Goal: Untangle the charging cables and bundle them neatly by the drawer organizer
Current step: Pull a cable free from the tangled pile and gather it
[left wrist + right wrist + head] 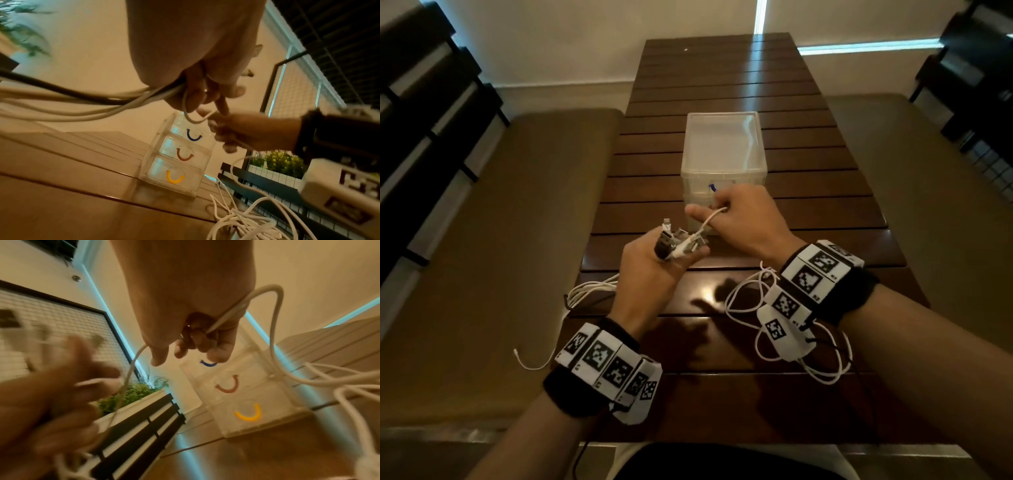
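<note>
Slatted wooden table (825, 178) runs toward 12 o'clock, benches on both sides. Clear three-drawer organizer (722, 147) sits mid-table; its handles are blue, brown and yellow (174, 177), top to bottom. Loose white cables (822, 359) are looped on the table at 4 o'clock of the organizer, under the right wrist; another white cable (530, 363) trails off the table's left edge. Left hand (650, 274), at 6 o'clock of the organizer, grips a bunch of cable plugs (674, 243), fingers curled round them. Right hand (746, 219) pinches one white cable (710, 219) leading out of that bunch.
</note>
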The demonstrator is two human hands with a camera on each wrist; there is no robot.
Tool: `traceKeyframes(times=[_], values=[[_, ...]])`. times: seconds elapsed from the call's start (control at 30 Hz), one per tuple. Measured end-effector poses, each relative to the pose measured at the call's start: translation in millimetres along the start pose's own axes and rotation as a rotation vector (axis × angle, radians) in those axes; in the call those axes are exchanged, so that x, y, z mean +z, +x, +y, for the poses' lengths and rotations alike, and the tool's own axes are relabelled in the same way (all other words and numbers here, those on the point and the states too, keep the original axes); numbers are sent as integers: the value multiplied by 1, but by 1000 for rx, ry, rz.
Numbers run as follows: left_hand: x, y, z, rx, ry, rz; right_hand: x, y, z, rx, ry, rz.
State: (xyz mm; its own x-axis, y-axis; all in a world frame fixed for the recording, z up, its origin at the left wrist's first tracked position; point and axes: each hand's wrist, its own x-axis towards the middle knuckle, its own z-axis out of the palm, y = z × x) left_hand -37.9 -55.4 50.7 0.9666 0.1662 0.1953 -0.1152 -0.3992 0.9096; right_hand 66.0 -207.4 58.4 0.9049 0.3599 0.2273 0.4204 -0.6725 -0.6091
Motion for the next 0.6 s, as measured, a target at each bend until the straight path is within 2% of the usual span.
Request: traceKeyframes(times=[0.13,0.23,0.3,0.37,0.43,0.5,0.6], values=[[4,-2,-5,69,-52,123,13,-8,-9,94,23,-132],[5,-6,-8,85,-67,101,24,-19,-3,88,-79,-231],[7,-5,-10,29,41,45,26,-26,-1,50,-124,-264],[10,-4,-11,-30,255,-68,25,-31,1,-26,-196,-298],[12,-6,-10,-19,461,-154,20,-33,0,-30,-278,-350],[11,-7,-9,2,536,-161,15,-33,3,2,-260,-375],[2,2,-16,-26,503,-59,6,-34,6,17,-136,-419]])
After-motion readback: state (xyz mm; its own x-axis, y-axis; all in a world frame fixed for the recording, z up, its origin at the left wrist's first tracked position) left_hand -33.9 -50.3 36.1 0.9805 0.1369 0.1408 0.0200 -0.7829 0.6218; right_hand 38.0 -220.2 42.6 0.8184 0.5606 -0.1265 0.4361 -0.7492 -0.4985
